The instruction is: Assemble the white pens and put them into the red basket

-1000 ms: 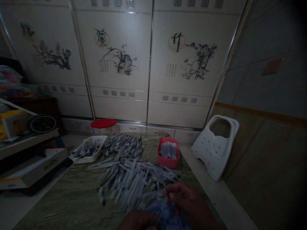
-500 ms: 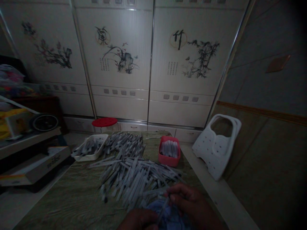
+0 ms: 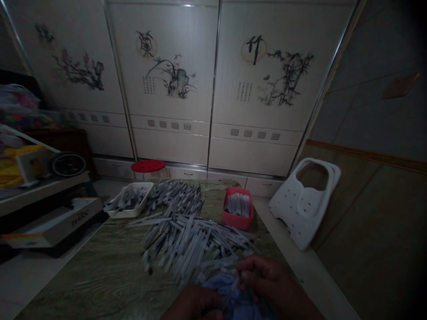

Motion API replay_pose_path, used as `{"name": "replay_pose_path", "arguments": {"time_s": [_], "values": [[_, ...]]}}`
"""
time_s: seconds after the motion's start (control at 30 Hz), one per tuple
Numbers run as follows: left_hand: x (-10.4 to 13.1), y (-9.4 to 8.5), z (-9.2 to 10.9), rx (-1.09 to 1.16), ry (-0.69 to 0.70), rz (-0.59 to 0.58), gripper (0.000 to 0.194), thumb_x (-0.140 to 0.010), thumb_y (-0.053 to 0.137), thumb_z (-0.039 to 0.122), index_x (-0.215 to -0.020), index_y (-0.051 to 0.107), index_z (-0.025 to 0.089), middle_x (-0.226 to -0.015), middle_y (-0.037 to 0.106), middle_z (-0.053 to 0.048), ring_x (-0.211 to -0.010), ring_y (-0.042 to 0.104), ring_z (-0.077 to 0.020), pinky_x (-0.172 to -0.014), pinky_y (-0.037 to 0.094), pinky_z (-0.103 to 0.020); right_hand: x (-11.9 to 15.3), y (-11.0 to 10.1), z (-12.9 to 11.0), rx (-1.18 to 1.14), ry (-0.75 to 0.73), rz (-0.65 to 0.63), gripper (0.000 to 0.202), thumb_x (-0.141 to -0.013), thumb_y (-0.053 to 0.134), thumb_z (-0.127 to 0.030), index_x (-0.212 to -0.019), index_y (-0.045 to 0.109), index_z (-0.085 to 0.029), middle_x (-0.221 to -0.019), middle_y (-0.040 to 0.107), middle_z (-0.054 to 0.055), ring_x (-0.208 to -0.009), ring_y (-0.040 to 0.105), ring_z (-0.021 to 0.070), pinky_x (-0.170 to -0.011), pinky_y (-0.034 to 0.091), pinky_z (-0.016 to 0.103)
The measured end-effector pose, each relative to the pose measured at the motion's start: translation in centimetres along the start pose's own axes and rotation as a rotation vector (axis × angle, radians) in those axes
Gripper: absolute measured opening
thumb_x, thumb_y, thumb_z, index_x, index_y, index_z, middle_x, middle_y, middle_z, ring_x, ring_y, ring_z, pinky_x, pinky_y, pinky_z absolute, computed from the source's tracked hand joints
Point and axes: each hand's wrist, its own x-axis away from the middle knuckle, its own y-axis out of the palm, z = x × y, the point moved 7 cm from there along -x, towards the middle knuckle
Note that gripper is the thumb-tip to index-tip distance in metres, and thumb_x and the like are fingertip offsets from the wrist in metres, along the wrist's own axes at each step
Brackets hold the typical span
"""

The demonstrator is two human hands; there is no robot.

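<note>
At the bottom of the view, my right hand (image 3: 263,278) is closed in a pinch on the upper end of a slim, clear pen (image 3: 233,288). Lower and to the left, my left hand (image 3: 196,301) has its fingers closed at the pen's other end; dim light blurs the exact grip. Bunched blue cloth (image 3: 218,282) lies under and between both hands. Just beyond them spreads a large loose heap of similar pens (image 3: 190,244), pale barrels with some dark ends, lying in many directions on the wood-grain table (image 3: 100,271).
A red basket (image 3: 237,221) with pens packed in it stands at the table's right edge. At the back left sits a white tray (image 3: 125,214) of pens. A red stool (image 3: 148,166) is behind the table, and a folded white plastic stool (image 3: 300,204) leans at the right wall.
The view has shifted slightly, so the table and its things appear a little further right and higher. Both hands keep hold of the pen, which shows less clearly against the cloth.
</note>
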Motion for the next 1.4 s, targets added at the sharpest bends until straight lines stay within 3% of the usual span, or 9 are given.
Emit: {"name": "replay_pose_path", "arguments": {"time_s": [0.3,0.4,0.5,0.6,0.77,0.87,1.0,1.2,1.4], "values": [[0.3,-0.1,-1.4,-0.093,-0.094,0.011,0.041,-0.089,0.057,0.057,-0.075,0.06,0.019,-0.067,0.043,0.005,-0.062,0.036,-0.0111,-0.056,0.025,-0.025,-0.6,0.3,0.3,0.255,-0.088,0.108,0.047,-0.091,0.058,-0.059,-0.066,0.045,-0.022,-0.063,0.04,-0.006,-0.061,0.038,0.0123,-0.057,0.031,0.027],[0.2,0.0,-1.4,-0.116,-0.115,0.013,0.035,-0.09,0.056,0.05,-0.072,0.057,0.019,-0.067,0.043,0.004,-0.062,0.036,-0.0111,-0.056,0.025,-0.025,-0.3,0.5,-0.2,0.235,-0.062,0.073,0.048,-0.096,0.047,-0.063,-0.074,0.054,-0.021,-0.068,0.05,-0.003,-0.065,0.046,0.0144,-0.06,0.035,0.028],[0.2,0.1,-1.3,-0.102,-0.124,-0.003,0.022,-0.087,0.056,0.035,-0.072,0.055,0.02,-0.068,0.042,0.005,-0.062,0.036,-0.0107,-0.055,0.025,-0.024,0.0,0.3,-0.7,0.156,-0.042,0.034,0.043,-0.094,0.052,-0.062,-0.095,0.064,-0.02,-0.079,0.06,-0.001,-0.07,0.052,0.0159,-0.064,0.039,0.028],[0.3,-0.1,-1.3,-0.108,-0.131,0.015,0.015,-0.084,0.056,0.027,-0.071,0.054,0.02,-0.068,0.042,0.005,-0.064,0.038,-0.0111,-0.055,0.026,-0.024,-0.2,0.2,-0.3,0.162,-0.041,0.036,0.041,-0.09,0.06,-0.06,-0.086,0.063,-0.019,-0.073,0.055,-0.002,-0.068,0.05,0.0155,-0.064,0.038,0.028],[0.3,0.0,-1.0,-0.099,-0.104,0.01,0.017,-0.086,0.055,0.029,-0.072,0.054,0.02,-0.069,0.043,0.004,-0.064,0.039,-0.011,-0.057,0.026,-0.025,-1.1,0.0,1.0,0.274,-0.086,0.182,0.048,-0.09,0.058,-0.061,-0.065,0.046,-0.022,-0.063,0.041,-0.006,-0.062,0.04,0.0133,-0.058,0.031,0.027],[0.3,0.0,-0.9,-0.092,-0.112,0.024,0.018,-0.086,0.056,0.032,-0.073,0.055,0.02,-0.068,0.043,0.005,-0.064,0.038,-0.0109,-0.056,0.026,-0.025,-0.9,0.6,0.8,0.204,-0.08,0.116,0.046,-0.096,0.05,-0.06,-0.073,0.055,-0.021,-0.067,0.047,-0.005,-0.063,0.044,0.0139,-0.059,0.034,0.027],[0.6,0.0,-0.8,-0.063,-0.157,0.032,0.021,-0.086,0.059,0.037,-0.074,0.058,0.019,-0.067,0.043,0.005,-0.063,0.038,-0.011,-0.055,0.026,-0.024,-0.5,0.7,0.3,0.128,-0.03,0.017,0.04,-0.09,0.059,-0.058,-0.088,0.064,-0.018,-0.073,0.056,-0.002,-0.064,0.048,0.014,-0.06,0.036,0.027],[0.4,0.2,-0.9,-0.029,-0.096,0.015,0.029,-0.09,0.057,0.043,-0.075,0.059,0.019,-0.069,0.043,0.004,-0.063,0.037,-0.0106,-0.057,0.027,-0.024,-0.9,0.1,0.7,0.275,-0.116,0.16,0.046,-0.093,0.058,-0.056,-0.065,0.045,-0.022,-0.063,0.041,-0.006,-0.063,0.04,0.0134,-0.059,0.032,0.027],[0.4,0.1,-1.6,-0.042,-0.152,0.052,0.019,-0.086,0.058,0.035,-0.075,0.06,0.02,-0.069,0.045,0.004,-0.064,0.039,-0.0111,-0.056,0.028,-0.023,-0.6,0.8,0.3,0.157,-0.103,0.048,0.041,-0.097,0.051,-0.057,-0.086,0.063,-0.019,-0.074,0.055,-0.003,-0.067,0.05,0.0147,-0.062,0.038,0.027]]}}
